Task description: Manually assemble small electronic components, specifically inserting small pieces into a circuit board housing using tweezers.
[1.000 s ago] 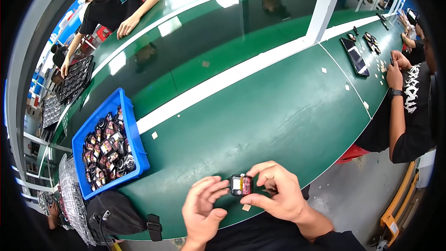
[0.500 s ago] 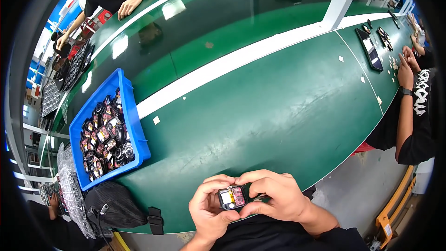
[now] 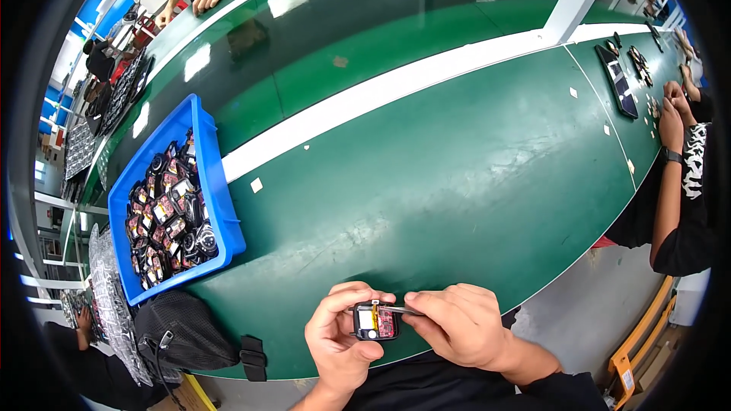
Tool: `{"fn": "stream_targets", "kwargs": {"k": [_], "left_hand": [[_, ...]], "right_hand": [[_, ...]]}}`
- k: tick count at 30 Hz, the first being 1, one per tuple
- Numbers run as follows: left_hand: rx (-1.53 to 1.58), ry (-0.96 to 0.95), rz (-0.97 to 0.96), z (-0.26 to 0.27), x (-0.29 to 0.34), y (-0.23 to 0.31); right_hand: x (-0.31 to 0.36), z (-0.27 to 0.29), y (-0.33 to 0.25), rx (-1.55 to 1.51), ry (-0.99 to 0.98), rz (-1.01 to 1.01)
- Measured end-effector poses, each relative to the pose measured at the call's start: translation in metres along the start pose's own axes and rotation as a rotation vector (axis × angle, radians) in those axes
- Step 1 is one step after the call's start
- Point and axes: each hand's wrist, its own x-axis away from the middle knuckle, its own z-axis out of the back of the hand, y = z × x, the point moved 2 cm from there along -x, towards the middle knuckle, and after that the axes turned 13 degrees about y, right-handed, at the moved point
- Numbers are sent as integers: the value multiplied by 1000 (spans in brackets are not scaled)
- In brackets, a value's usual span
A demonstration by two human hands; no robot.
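Head view: at the near edge of the green surface [image 3: 426,236], I see the left hand [image 3: 335,339] pinching a small black device [image 3: 387,326]; just right of it, the right hand [image 3: 464,327] pinches a slim metal tool [image 3: 400,310] crosswise, tip leftward over the device.

Green table [image 3: 426,175] sweeping across frame! Blue bin [image 3: 226,221] at left, black bag [image 3: 185,331] slumped lower left, pale scrap [image 3: 256,185] left of centre, dark flat device [image 3: 619,84] upper right, pale bits [image 3: 607,129] toward right edge.
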Motion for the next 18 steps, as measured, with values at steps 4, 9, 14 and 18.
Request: {"fn": "stream_targets", "kwargs": {"k": [4,9,14,18], "left_hand": [[-12,-22,-14,1,0,-2],[-16,-49,-26,1,0,-2],[-51,-93,-20,0,1,-1],[-62,-91,-32,0,-1,-1]], "right_hand": [[0,2,0,12,49,31],[-3,2,0,24,54,36],[0,1,1,49,82,34],[1,3,2,29,68,22]]}}
